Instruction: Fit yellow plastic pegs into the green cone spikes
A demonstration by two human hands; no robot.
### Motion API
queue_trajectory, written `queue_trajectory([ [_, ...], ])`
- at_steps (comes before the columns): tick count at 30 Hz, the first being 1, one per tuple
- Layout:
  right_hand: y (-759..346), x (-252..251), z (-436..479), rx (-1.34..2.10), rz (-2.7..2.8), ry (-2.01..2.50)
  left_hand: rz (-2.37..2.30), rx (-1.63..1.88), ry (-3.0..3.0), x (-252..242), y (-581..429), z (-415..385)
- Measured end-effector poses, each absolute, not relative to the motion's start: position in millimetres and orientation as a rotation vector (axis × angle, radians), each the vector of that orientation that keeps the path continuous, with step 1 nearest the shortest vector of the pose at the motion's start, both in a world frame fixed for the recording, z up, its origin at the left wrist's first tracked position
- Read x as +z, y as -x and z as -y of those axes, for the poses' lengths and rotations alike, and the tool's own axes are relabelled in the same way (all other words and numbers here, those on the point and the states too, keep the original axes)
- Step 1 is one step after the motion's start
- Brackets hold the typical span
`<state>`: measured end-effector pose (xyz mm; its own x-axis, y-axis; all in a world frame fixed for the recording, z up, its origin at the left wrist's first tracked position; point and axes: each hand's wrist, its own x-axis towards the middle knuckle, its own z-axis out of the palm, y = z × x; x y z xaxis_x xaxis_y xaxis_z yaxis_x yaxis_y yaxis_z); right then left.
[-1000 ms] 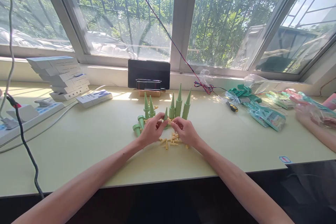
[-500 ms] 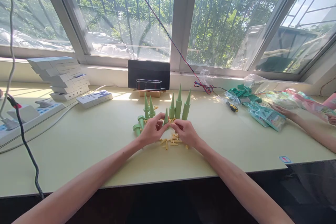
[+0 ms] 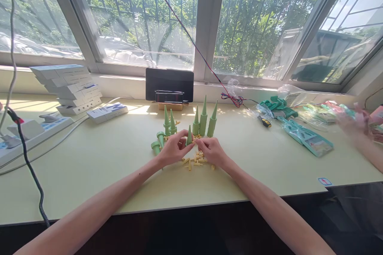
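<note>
- Head view: the left hand grasps a small green cone, its point upward, above the middle of the tabletop.
- The right hand has its fingertips drawn together just beside the cone's base; whether they grip a small piece cannot be told.
- Loose yellow pieces lie in front of the hands.
- Three tall green spikes stand upright behind the right hand.
- More green spikes stand behind the left hand, with a green capped piece beside its wrist.
- At far right, a co-worker's hand is blurred.
</note>
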<state>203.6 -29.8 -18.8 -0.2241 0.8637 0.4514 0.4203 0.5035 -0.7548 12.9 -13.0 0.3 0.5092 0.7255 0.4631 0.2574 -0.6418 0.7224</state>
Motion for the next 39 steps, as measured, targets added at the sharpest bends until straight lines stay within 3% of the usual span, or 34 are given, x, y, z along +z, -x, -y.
queue_trajectory([
  [39, -207.6, -23.2, 26.1, 0.561, 1.935, 1.101, -0.810, 0.960, -2.101, -4.5, -12.1, 7.8],
])
